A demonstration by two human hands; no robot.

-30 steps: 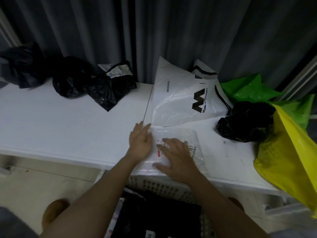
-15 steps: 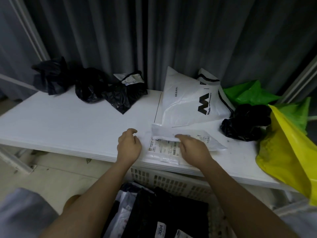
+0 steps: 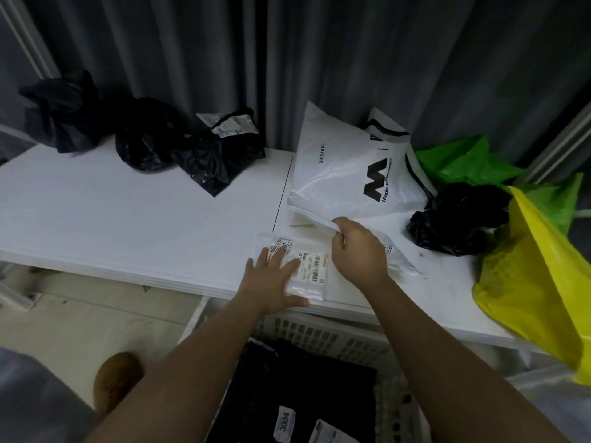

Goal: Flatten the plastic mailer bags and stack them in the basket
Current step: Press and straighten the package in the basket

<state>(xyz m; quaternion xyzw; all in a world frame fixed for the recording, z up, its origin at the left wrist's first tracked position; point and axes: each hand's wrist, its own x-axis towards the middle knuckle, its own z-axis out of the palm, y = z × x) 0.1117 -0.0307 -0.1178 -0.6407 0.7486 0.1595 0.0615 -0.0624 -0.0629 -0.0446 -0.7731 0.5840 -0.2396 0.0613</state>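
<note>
Head view, the only one I have: I judge the flattening step to be in hand. The left hand (image 3: 277, 280) lies flat, fingers spread, pressing the clear mailer bag (image 3: 302, 270) against the white table (image 3: 128, 219) close to its near edge, labels facing up. The right hand (image 3: 358, 251) has fingers curled, pinching a raised edge of thin pale plastic; I cannot tell whether that flap belongs to the clear bag or to the white printed bag (image 3: 345, 167) just behind it. The next move, in my judgement, calls for laying that edge down, smoothing it out, then lowering the bag into the basket (image 3: 323, 334) below the table edge, where black mailers (image 3: 303, 391) already lie. Hidden or unclear: the basket's near part is cut off by the frame and both forearms; the label print is too small to read; the crumpled black bags (image 3: 150, 139) at the back merge into the dark curtain.
</note>
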